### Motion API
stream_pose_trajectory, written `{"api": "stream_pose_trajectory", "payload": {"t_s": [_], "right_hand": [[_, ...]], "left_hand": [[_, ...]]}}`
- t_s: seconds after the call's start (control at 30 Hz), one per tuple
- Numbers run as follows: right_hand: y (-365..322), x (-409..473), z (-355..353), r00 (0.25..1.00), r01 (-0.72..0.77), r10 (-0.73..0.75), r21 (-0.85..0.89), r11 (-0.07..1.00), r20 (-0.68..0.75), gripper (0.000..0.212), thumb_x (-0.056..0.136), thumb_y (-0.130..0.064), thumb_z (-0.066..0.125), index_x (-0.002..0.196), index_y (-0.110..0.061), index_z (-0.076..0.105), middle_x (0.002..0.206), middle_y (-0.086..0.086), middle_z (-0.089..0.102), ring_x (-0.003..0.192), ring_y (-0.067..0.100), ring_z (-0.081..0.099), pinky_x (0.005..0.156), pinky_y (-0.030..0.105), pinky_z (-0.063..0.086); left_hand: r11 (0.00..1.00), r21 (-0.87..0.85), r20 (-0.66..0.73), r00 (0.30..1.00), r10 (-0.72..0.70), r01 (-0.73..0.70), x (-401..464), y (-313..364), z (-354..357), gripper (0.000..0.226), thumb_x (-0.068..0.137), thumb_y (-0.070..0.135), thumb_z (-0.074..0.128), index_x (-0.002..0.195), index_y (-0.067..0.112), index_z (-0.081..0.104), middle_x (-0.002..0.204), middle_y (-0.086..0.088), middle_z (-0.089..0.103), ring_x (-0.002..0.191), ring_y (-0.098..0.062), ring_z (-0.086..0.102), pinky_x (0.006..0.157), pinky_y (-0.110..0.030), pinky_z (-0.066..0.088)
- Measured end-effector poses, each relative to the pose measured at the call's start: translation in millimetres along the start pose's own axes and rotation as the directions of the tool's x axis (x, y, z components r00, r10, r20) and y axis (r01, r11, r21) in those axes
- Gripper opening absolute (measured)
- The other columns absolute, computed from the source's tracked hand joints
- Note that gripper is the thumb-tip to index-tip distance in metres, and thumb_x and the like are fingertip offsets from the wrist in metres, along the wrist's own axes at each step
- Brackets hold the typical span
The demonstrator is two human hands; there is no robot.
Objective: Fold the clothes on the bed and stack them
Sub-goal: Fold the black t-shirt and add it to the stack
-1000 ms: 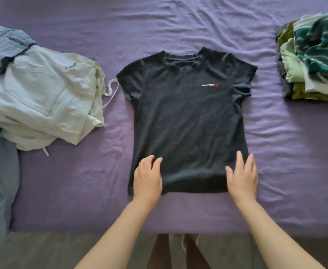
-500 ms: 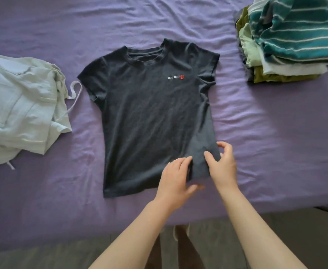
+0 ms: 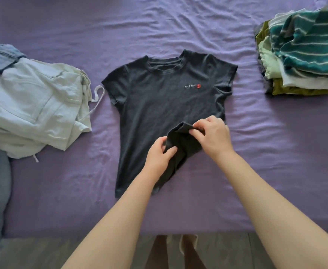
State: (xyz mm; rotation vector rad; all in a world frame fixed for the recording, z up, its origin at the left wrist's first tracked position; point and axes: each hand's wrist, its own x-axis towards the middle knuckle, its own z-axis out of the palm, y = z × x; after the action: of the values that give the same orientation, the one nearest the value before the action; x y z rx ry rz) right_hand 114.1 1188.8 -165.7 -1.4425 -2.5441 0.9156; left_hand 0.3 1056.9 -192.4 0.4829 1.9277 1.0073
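One dark T-shirt (image 3: 155,105) lies mid-bed (image 3: 178,26), its chest print reading "miu miu", mirrored, beside a red mark. The left hand (image 3: 159,160) and right hand (image 3: 213,136) each pinch the hem's right corner, fingers closed on the cloth, lifting it over the front. Two piles flank it: unfolded clothes (image 3: 33,105) at the left edge and a folded stack (image 3: 305,59) at the right, both cut off.

Dark T-shirt (image 3: 155,105) on purple bed (image 3: 256,152), both hands pinching lifted hem corner
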Motion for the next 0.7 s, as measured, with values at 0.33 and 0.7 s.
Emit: {"api": "stream_pose_trajectory", "payload": {"t_s": [0.33,0.7], "right_hand": [[-6.1,51.5,14.4,0.997,0.075,-0.077,-0.098,0.992,-0.017,0.027,0.095,-0.026,0.052,0.120,-0.019,0.060,0.112,0.005,0.067,0.110,0.028,0.056,0.090,0.037,0.035],[-2.9,36.5,69.9,0.697,0.658,-0.478,-0.211,0.723,0.535,0.026,0.092,-0.028,0.058,0.116,-0.037,0.064,0.150,0.000,0.035,0.146,0.026,0.005,0.114,0.041,0.020]], "left_hand": [[0.936,0.342,-0.186,0.970,0.157,-0.086,-18.7,-28.5,-0.2,0.018,0.084,0.026,0.071,0.099,0.025,0.060,0.114,0.007,0.044,0.105,-0.005,0.046,0.087,-0.017,0.038],[0.827,0.555,-0.302,0.947,0.106,0.084,-40.4,-63.6,1.8,0.014,0.083,0.030,0.071,0.094,0.022,0.069,0.106,0.009,0.053,0.104,-0.015,0.050,0.087,-0.028,0.034]]}}
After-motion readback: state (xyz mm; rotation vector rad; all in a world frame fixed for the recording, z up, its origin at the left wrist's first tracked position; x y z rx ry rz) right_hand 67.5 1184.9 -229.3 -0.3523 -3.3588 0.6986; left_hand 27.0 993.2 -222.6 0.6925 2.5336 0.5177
